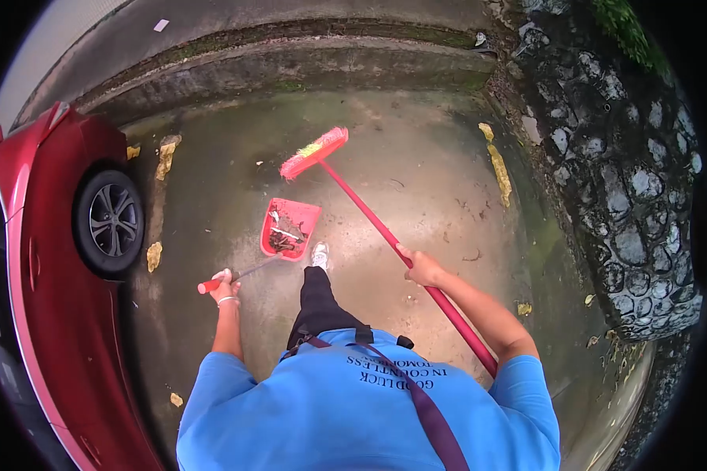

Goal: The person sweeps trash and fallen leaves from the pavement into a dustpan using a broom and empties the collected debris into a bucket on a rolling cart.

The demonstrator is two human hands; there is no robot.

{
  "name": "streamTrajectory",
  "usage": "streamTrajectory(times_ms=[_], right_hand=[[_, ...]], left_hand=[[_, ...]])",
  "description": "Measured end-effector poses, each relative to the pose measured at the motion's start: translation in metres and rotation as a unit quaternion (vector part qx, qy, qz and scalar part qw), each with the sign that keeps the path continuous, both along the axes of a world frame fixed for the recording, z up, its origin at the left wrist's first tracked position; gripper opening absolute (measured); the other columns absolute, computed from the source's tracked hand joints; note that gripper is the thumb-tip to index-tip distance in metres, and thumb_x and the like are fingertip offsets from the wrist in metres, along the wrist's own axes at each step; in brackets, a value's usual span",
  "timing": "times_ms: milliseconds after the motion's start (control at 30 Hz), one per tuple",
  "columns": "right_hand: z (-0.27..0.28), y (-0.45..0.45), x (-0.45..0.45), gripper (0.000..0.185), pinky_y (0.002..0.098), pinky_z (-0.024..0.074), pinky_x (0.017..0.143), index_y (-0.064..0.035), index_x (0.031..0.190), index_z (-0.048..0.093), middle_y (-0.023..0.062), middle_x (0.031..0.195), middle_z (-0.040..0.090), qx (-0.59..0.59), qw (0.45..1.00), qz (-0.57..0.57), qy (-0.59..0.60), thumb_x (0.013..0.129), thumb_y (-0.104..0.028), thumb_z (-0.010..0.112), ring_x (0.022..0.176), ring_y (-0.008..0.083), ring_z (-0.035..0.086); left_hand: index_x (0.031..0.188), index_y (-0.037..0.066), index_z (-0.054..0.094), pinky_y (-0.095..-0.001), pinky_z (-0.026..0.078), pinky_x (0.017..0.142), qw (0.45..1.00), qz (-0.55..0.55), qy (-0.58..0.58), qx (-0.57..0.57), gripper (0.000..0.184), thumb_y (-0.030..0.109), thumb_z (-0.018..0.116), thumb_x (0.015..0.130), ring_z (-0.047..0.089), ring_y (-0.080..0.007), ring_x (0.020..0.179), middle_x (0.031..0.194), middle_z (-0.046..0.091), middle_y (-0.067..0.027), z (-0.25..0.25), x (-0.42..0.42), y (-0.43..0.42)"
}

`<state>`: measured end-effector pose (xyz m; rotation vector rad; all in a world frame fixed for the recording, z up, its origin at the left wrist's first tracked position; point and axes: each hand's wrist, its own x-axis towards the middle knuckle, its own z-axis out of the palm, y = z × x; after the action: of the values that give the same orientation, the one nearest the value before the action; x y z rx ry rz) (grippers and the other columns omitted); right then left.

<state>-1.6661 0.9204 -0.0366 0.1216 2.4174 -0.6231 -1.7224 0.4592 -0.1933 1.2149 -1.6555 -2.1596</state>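
Observation:
My left hand is closed round the handle of a red dustpan, near the handle's red end grip. Dark leaves and a whitish stick lie in the pan, which rests on the wet ground in front of my shoe. My right hand grips the long red pole of a broom. The broom's head, with pink and yellow bristles, is beyond the dustpan and slightly to its right, apart from it. The pole runs back past my right forearm.
A red car stands close on the left. Along the right side rises a stone wall. A low concrete kerb crosses the far end. Worn yellow markings and scattered leaves lie on the ground.

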Motion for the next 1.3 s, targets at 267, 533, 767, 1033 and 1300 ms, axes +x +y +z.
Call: streamTrajectory(times_ms=[267, 533, 767, 1033, 1300], right_hand=[[-0.043, -0.018, -0.156, 0.058, 0.0426, 0.0439, 0.078, -0.0216, 0.128, 0.031, 0.015, 0.107, 0.053, 0.101, 0.988, 0.061, -0.101, 0.073, -0.007, 0.044, 0.097, 0.0316, 0.052], [-0.024, 0.096, -0.136, 0.062, 0.0376, 0.0443, 0.079, -0.0186, 0.131, 0.028, 0.0151, 0.105, 0.054, 0.148, 0.968, -0.139, -0.145, 0.071, -0.007, 0.044, 0.098, 0.0259, 0.053], [0.009, 0.168, -0.084, 0.073, 0.0268, 0.039, 0.036, -0.0086, 0.131, 0.025, 0.005, 0.059, 0.05, -0.179, 0.794, -0.581, -0.033, 0.067, -0.003, 0.058, 0.04, 0.0117, 0.046], [-0.013, 0.25, -0.106, 0.065, 0.0249, 0.0357, 0.033, -0.0071, 0.129, 0.026, -0.0001, 0.051, 0.043, -0.25, 0.684, -0.685, 0.025, 0.07, 0.0, 0.053, 0.037, 0.0088, 0.041], [-0.068, 0.284, -0.146, 0.066, 0.0256, 0.0361, 0.034, -0.0035, 0.128, 0.027, 0.0017, 0.051, 0.043, -0.226, 0.728, -0.642, -0.076, 0.068, 0.003, 0.053, 0.038, 0.0109, 0.042]], left_hand=[[0.081, 0.009, 0.051, -0.0184, 0.043, 0.036, 0.997, -0.045, -0.027, -0.052, 0.012, 0.009, 0.062, 0.075, 0.053, -0.0121, 0.051, 0.071, 0.056, -0.0038, 0.005, -0.161, -0.002], [0.08, 0.011, 0.049, -0.0189, 0.042, 0.036, 0.979, -0.183, -0.065, -0.061, 0.015, 0.009, 0.063, 0.073, 0.053, -0.0114, 0.057, 0.073, 0.053, -0.0016, 0.002, -0.289, 0.051], [0.085, 0.013, 0.048, -0.0217, 0.045, 0.036, 0.937, -0.339, -0.055, -0.059, 0.018, 0.006, 0.06, 0.074, 0.055, -0.0117, 0.061, 0.078, 0.055, 0.0001, -0.036, -0.353, 0.162], [0.081, 0.01, 0.053, -0.0238, 0.049, 0.039, 0.882, -0.462, -0.058, -0.067, 0.014, 0.003, 0.062, 0.072, 0.056, -0.0135, 0.067, 0.081, 0.056, -0.0026, -0.048, -0.4, 0.308], [0.078, 0.007, 0.053, -0.0248, 0.049, 0.038, 0.837, -0.529, -0.062, -0.125, 0.013, 0.003, 0.063, 0.071, 0.055, -0.013, 0.063, 0.074, 0.055, -0.0015, -0.069, -0.408, 0.426]])
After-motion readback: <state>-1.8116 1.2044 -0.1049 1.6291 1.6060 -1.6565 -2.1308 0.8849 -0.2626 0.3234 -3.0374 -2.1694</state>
